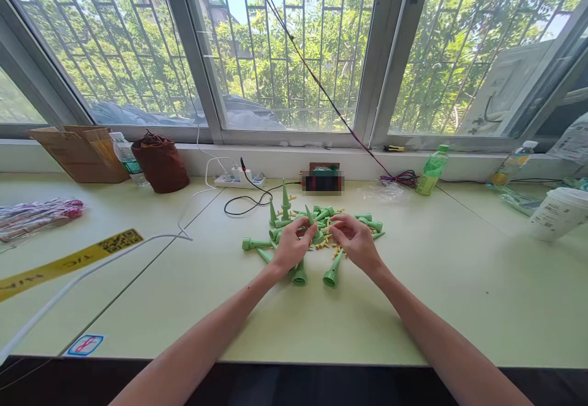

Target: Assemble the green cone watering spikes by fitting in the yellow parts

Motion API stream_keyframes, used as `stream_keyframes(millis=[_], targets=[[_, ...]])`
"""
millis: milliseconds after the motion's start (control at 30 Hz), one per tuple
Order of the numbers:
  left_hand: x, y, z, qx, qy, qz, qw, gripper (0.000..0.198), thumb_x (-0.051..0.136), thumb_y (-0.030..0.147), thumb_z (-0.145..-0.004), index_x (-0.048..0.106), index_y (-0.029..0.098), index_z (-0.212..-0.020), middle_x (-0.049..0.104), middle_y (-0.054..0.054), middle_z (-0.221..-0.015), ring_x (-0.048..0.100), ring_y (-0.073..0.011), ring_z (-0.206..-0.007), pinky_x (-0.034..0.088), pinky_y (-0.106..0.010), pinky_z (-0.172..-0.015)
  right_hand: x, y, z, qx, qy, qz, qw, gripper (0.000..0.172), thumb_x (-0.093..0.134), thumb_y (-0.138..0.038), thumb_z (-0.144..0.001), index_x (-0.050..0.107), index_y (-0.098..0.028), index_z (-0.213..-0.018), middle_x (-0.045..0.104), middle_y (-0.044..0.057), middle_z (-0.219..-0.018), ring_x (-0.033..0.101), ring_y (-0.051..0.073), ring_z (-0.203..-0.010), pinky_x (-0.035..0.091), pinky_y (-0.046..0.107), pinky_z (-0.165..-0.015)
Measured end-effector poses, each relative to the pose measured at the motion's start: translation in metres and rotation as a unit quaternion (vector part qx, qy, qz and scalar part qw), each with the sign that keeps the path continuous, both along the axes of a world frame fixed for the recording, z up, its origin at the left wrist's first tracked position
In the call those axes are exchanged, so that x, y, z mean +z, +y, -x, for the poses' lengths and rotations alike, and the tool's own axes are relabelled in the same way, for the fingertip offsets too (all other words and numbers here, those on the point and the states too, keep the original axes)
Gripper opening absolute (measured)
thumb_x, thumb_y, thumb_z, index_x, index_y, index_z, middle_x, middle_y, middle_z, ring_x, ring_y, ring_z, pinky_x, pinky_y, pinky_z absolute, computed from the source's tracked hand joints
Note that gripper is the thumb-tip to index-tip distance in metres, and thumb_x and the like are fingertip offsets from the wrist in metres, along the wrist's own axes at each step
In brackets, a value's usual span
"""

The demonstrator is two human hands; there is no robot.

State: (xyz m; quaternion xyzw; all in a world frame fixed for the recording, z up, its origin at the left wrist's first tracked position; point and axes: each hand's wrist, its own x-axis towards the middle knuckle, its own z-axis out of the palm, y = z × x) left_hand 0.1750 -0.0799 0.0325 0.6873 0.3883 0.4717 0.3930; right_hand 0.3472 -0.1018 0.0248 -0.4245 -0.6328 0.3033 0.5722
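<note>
Green plastic cone-shaped pieces with hollow, flared bases lie in a loose heap on the table, and small yellow pieces are scattered among them. My left hand has its thumb and fingers closed round a green cone, which points up. Just to the right, my right hand is pinched close to that cone; whatever lies between its fingertips is too small to make out. Nearer to me, two cones, one on the left and one on the right, lie with their open bases facing me. Another cone stands upright behind.
A device with a blurred front and a power strip sit by the window. At the left are a brown pouch, a cardboard box and a white cable. A green bottle and a white cup stand right.
</note>
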Motion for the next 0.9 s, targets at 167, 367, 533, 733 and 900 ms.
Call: stream_keyframes(millis=[167, 367, 533, 733, 900], targets=[[-0.0011, 0.0009, 0.0001, 0.001, -0.001, -0.007, 1.0, 0.027, 0.058, 0.042, -0.088, 0.061, 0.015, -0.087, 0.054, 0.001, -0.068, 0.047, -0.0085, -0.053, 0.039, -0.02, -0.049, 0.0004, -0.0004, 0.0001, -0.013, -0.012, -0.001, 1.0, 0.023, 0.064, -0.036, -0.084, 0.071, -0.018, -0.095, 0.07, 0.006, -0.081, 0.062, 0.016, -0.065, 0.051, 0.027, -0.059], [-0.0022, 0.0006, -0.0001, -0.001, 0.002, -0.013, 1.0, 0.027, 0.058, 0.042, -0.088, 0.061, 0.015, -0.087, 0.056, 0.001, -0.069, 0.048, -0.0087, -0.054, 0.04, -0.019, -0.049, 0.0002, -0.0006, -0.0007, -0.021, -0.028, -0.017, 0.999, 0.023, 0.063, -0.036, -0.085, 0.074, -0.017, -0.093, 0.073, 0.008, -0.091, 0.065, 0.018, -0.071, 0.053, 0.028, -0.062], [-0.0026, 0.0009, 0.0, 0.002, 0.006, -0.021, 1.0, 0.028, 0.057, 0.043, -0.088, 0.061, 0.016, -0.086, 0.058, 0.0, -0.071, 0.05, -0.0092, -0.055, 0.04, -0.02, -0.049, 0.0, 0.0002, 0.0003, -0.027, -0.044, -0.032, 0.998, 0.022, 0.062, -0.035, -0.085, 0.074, -0.017, -0.093, 0.073, 0.008, -0.092, 0.067, 0.019, -0.074, 0.055, 0.029, -0.066], [-0.0029, 0.0014, 0.0, 0.002, 0.009, -0.026, 1.0, 0.029, 0.058, 0.044, -0.088, 0.061, 0.016, -0.085, 0.058, 0.0, -0.071, 0.05, -0.0095, -0.055, 0.039, -0.02, -0.048, -0.0006, -0.0003, -0.0001, -0.028, -0.058, -0.038, 0.997, 0.021, 0.062, -0.034, -0.086, 0.074, -0.018, -0.092, 0.074, 0.008, -0.091, 0.067, 0.02, -0.076, 0.055, 0.03, -0.067], [-0.0015, 0.0004, -0.0004, 0.005, 0.008, -0.022, 1.0, 0.029, 0.057, 0.044, -0.088, 0.06, 0.016, -0.083, 0.056, 0.0, -0.069, 0.049, -0.0094, -0.054, 0.038, -0.019, -0.047, -0.001, -0.0002, -0.0014, -0.026, -0.072, -0.049, 0.996, 0.021, 0.061, -0.033, -0.087, 0.074, -0.018, -0.093, 0.074, 0.008, -0.091, 0.067, 0.02, -0.078, 0.056, 0.03, -0.067]])
